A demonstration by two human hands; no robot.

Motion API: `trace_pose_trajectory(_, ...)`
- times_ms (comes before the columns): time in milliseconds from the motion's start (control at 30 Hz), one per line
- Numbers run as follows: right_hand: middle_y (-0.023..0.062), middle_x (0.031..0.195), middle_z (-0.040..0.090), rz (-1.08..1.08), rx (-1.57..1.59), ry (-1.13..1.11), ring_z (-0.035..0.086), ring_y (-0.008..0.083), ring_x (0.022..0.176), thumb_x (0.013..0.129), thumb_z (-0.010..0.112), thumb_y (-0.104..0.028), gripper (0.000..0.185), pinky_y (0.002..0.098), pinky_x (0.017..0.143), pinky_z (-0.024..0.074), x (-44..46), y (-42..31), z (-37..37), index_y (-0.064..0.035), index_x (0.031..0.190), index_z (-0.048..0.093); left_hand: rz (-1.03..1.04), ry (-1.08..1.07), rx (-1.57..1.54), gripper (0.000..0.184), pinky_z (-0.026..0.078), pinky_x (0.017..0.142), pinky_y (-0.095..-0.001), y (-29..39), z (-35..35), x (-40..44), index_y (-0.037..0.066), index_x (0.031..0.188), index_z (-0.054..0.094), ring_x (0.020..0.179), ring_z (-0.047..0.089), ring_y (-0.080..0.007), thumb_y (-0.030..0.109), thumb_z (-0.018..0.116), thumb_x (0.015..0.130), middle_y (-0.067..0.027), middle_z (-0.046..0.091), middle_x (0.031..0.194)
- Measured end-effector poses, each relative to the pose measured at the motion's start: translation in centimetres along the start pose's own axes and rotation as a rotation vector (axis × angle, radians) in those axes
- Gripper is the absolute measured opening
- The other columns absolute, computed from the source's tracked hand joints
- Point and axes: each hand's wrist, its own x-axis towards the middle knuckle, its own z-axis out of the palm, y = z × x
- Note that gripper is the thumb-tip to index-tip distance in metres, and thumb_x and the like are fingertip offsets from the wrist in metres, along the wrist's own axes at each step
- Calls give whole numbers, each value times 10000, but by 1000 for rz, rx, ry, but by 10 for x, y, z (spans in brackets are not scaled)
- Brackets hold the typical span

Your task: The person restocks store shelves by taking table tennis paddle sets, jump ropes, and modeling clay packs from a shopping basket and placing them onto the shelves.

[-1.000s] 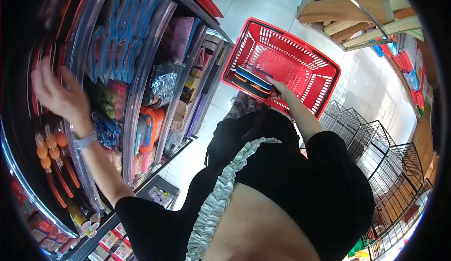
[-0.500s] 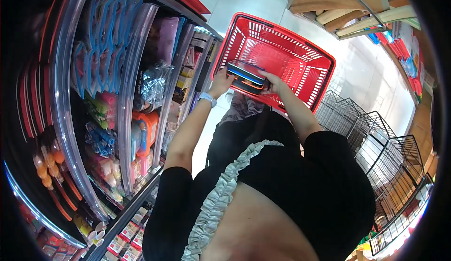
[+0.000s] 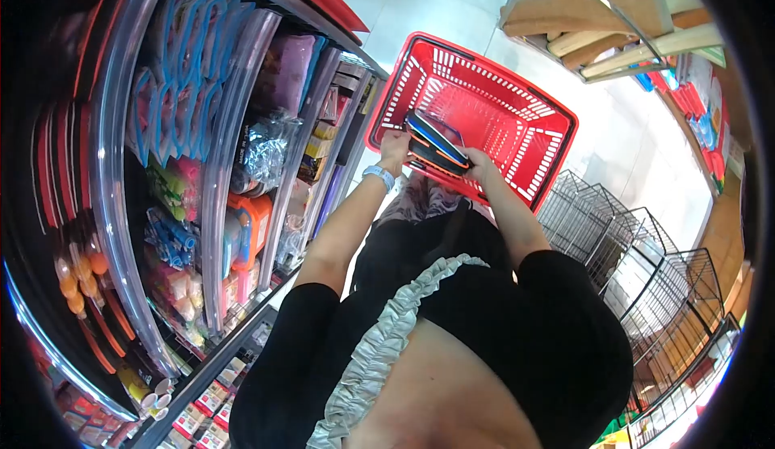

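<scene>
Between my two hands is a stack of flat black containers (image 3: 436, 155) with blue and orange rims and what looks like a clear top; their exact kind is hard to make out. My left hand (image 3: 395, 148), with a pale band on its wrist, grips the left end. Closed on the right end is my right hand (image 3: 479, 165), its fingertips partly hidden. The stack is tilted, over the near side of a red shopping basket (image 3: 569, 126) with slotted walls.
Shelves on the left hold blue-edged bags (image 3: 190, 86), an orange case (image 3: 260, 221) and other packaged goods. Black wire baskets (image 3: 646, 263) stand at right. A rack of wooden pieces (image 3: 589, 14) is at the upper right, above pale floor tiles (image 3: 444, 5).
The container stack has tipped, showing more of its edges and less of its clear top. My hands have shifted slightly downward in view.
</scene>
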Motion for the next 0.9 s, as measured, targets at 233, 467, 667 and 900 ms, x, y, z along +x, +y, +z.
trace_pose_trajectory(233, 113, 949, 648, -435, -287, -83, 653, 206, 831, 875, 613, -104, 295, 356, 733, 556, -57, 11, -25, -13, 1145, 538, -156, -341, -148, 276, 563, 767, -355, 3, -10, -34, 18, 1061, 591, 798, 664, -187, 214, 588, 865, -83, 664, 962)
trace_pose_trajectory(467, 74, 1028, 590, -622, -503, -198, 615, 144, 868, 889, 557, -51, 367, 274, 722, 527, -168, -6, 17, -57, 1240, 449, -77, -736, -364, 330, 531, 841, -382, 1, -8, -114, 70, 1150, 568, 917, 657, -139, 193, 633, 850, -35, 676, 990)
trace_pose_trajectory(667, 42, 1082, 578, -827, -463, -353, 576, 119, 939, 880, 560, -25, 405, 263, 851, 465, -234, 10, 112, -38, 1270, 455, 281, -675, -354, 474, 489, 904, -313, 32, -54, -199, 47, 1295, 446, 1076, 568, -140, 126, 626, 864, -69, 563, 1200)
trace_pose_trajectory(900, 52, 1101, 602, -1027, -361, -567, 585, 113, 955, 894, 526, -10, 408, 254, 848, 472, -265, 10, 174, -10, 1299, 470, 740, -478, -355, 450, 419, 922, -270, 51, -109, -266, 31, 1265, 476, 1038, 513, -88, 21, 613, 836, -15, 562, 1110)
